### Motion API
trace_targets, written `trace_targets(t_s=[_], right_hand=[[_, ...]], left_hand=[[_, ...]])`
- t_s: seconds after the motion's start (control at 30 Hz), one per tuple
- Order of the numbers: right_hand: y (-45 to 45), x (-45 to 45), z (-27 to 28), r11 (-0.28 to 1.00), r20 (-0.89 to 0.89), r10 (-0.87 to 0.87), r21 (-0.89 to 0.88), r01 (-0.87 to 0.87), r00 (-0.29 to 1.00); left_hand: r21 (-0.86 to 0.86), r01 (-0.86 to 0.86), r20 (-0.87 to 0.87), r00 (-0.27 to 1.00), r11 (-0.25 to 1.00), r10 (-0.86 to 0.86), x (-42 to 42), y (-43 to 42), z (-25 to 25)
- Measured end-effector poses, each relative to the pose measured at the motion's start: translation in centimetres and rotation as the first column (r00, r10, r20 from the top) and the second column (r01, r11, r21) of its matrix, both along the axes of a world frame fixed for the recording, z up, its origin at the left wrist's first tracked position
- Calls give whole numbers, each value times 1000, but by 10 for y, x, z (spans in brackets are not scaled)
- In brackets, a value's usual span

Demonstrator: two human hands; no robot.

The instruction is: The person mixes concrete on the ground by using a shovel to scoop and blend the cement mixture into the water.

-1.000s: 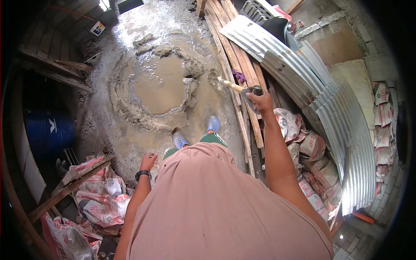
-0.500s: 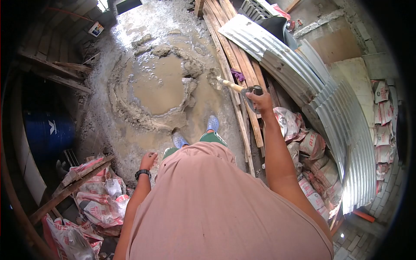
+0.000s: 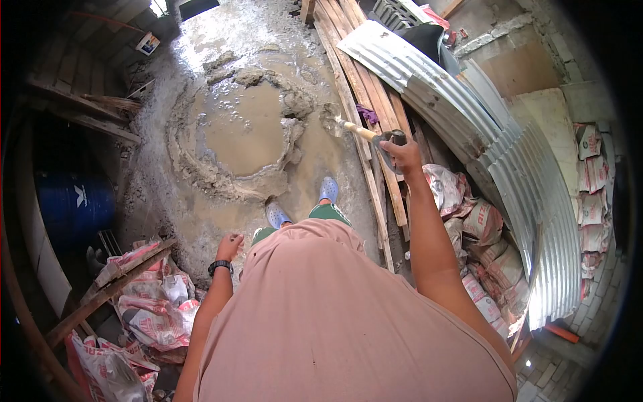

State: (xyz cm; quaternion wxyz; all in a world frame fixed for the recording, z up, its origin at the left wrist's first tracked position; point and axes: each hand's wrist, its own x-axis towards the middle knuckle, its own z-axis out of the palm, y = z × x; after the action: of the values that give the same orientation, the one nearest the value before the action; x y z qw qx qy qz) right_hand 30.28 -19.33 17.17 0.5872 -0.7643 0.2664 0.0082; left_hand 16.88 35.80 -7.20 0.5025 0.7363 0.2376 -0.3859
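Note:
My right hand [image 3: 402, 155] is closed around the dark grip at the top of a shovel [image 3: 358, 130]. The shovel's pale wooden shaft slants away to the left, and its blade, smeared with wet grey mix, rests on the ground beside the planks. Left of the blade lies a ring of wet cement mix [image 3: 258, 184] around a pool of muddy water [image 3: 244, 134]. My left hand [image 3: 230, 248], with a black watch on the wrist, hangs low by my side, holding nothing, its fingers loosely bent and a little apart.
Long planks [image 3: 362, 87] and curved corrugated metal sheets [image 3: 495, 141] lie on the right. Cement bags [image 3: 482, 224] are heaped beneath the sheets, and more bags [image 3: 157, 315] lie at lower left. A blue drum [image 3: 74, 208] stands at left. My feet in blue clogs [image 3: 328, 189] stand near the ring.

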Motion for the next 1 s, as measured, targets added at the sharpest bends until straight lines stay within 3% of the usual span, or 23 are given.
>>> trace_targets(t_s=[1.0], right_hand=[[-6, 6, -9, 1000, 28, 9, 13, -9, 1000]], left_hand=[[24, -9, -1, 1000, 1000, 9, -4, -9, 10]])
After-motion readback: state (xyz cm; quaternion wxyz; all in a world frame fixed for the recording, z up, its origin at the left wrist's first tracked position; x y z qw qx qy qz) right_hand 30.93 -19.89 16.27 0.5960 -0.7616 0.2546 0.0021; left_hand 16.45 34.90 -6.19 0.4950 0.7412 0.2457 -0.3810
